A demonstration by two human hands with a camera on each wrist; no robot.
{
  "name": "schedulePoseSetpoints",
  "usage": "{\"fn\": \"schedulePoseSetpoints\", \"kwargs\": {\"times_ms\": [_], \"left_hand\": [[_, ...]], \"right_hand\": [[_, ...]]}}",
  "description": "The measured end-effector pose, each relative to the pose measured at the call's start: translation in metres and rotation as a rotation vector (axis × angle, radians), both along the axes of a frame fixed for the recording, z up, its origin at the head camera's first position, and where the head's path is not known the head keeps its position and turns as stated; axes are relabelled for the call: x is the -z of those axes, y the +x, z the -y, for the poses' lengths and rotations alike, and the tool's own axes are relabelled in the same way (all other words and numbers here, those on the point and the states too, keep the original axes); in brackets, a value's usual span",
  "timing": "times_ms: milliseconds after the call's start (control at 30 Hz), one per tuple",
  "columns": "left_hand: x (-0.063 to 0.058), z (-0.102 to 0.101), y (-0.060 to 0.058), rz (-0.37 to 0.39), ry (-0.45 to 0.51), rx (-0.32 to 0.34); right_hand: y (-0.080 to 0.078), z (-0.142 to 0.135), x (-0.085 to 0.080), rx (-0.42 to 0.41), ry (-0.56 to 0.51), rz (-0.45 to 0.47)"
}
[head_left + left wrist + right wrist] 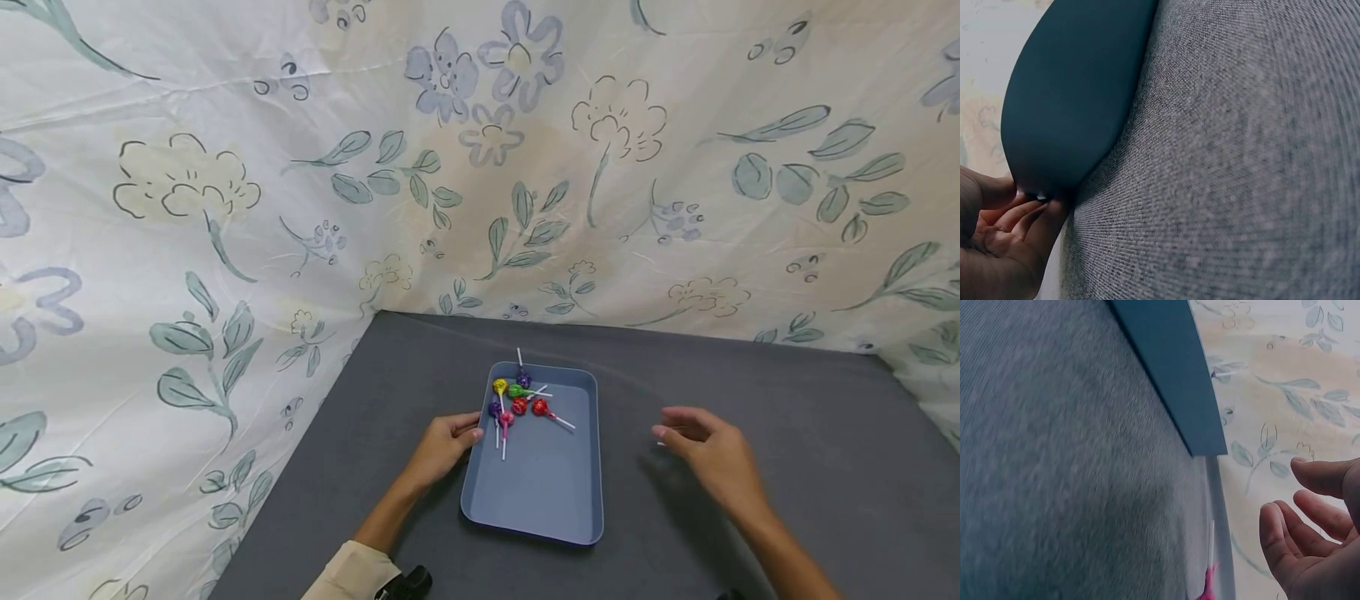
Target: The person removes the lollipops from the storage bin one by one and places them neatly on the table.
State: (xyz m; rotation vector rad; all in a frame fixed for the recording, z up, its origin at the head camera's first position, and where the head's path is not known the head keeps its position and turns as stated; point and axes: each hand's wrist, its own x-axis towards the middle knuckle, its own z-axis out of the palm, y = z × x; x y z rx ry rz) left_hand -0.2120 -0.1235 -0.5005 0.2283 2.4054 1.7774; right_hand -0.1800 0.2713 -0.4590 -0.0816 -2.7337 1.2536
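Note:
A blue-grey tray (536, 500) holds several lollipops in its far half, among them a yellow lollipop (500, 386), a green lollipop (516, 390) and a red lollipop (540, 407). My left hand (442, 446) pinches the tray's left edge, thumb at the rim and fingers beneath, as the left wrist view also shows. To the right of the tray, my right hand (708, 450) hovers over the table with loosely bent fingers and nothing between them. In the right wrist view a pink lollipop (1209, 587) lies on the table below that hand; the head view shows only a white stick tip there.
The tray stands on a dark grey cloth-covered table (352, 467). Floral fabric (450, 208) hangs behind the table and along its left side. One purple lollipop (523, 379) leans with its stick over the tray's far rim.

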Motion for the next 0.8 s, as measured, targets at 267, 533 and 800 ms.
{"fn": "schedulePoseSetpoints", "kwargs": {"times_ms": [267,533,800], "left_hand": [[0.001,-0.002,-0.002,-0.009,-0.016,-0.013],[0.002,-0.004,-0.004,-0.018,-0.041,-0.022],[0.003,-0.003,-0.005,-0.023,-0.035,-0.018]], "right_hand": [[-0.002,0.019,-0.008,-0.033,-0.057,0.011],[-0.005,0.037,-0.009,-0.080,-0.118,0.002],[-0.009,0.056,-0.008,-0.105,-0.209,0.009]]}}
